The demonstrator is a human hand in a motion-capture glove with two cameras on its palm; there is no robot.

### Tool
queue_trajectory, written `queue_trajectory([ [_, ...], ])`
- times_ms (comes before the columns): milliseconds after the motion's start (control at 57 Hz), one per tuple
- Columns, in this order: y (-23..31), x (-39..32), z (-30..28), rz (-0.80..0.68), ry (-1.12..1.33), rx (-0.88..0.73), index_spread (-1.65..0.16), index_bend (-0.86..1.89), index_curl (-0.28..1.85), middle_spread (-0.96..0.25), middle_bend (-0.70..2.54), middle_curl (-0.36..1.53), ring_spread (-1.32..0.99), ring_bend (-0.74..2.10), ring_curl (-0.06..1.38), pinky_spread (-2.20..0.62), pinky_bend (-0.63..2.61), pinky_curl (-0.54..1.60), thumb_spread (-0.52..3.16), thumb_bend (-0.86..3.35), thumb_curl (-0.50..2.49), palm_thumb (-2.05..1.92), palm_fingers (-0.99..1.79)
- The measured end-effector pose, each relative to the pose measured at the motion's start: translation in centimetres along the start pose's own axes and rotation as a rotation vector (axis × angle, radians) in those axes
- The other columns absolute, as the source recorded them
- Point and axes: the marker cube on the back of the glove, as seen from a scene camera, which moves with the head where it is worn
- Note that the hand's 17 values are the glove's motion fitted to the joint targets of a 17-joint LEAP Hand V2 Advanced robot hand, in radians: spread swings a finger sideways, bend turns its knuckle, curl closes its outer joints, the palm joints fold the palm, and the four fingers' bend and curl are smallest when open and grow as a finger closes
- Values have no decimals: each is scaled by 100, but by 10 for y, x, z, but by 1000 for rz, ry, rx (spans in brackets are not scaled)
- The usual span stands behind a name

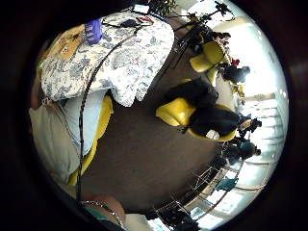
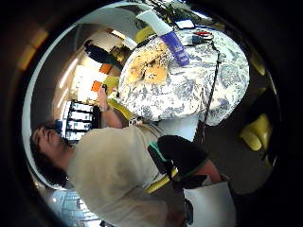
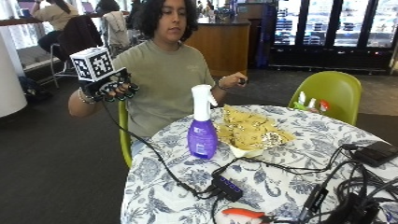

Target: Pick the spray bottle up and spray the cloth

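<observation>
Purple spray bottle (image 3: pixel 202 128) stands untouched; gloved right hand (image 3: pixel 112 88) raised well apart, fingers loosely curled, empty. Risk: toppling it onto yellow cloth (image 3: pixel 252 130).

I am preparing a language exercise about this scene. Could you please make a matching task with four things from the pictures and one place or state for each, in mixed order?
Things:
1. spray bottle
2. cloth
3. gloved right hand
4. green chair

Places or states:
A. raised in the air beside the table, holding nothing
B. standing upright on the tablecloth
C. behind the table, nobody sitting on it
D. crumpled, yellow, beside the bottle

Pairs: 1-B, 2-D, 3-A, 4-C
</observation>
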Motion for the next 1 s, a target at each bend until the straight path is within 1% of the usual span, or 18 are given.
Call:
queue_trajectory([
  [123,-1,1,1,10,9,-2,-33,15,10,-4,25,12,-5,35,12,11,29,14,69,16,12,37,25],
  [281,-1,0,0,21,32,-6,-39,15,14,-4,25,18,-6,36,16,14,30,19,88,10,18,41,22],
  [439,-5,-1,1,20,11,11,-41,15,17,-5,25,23,-6,37,19,15,29,23,96,4,22,44,20],
  [561,-17,0,6,12,-42,59,-41,14,19,-4,24,25,-6,37,21,16,30,26,98,1,25,47,20],
  [1000,-94,-5,55,-2,-463,171,-38,12,19,0,29,32,-5,44,27,19,29,31,105,-1,33,71,28],
])
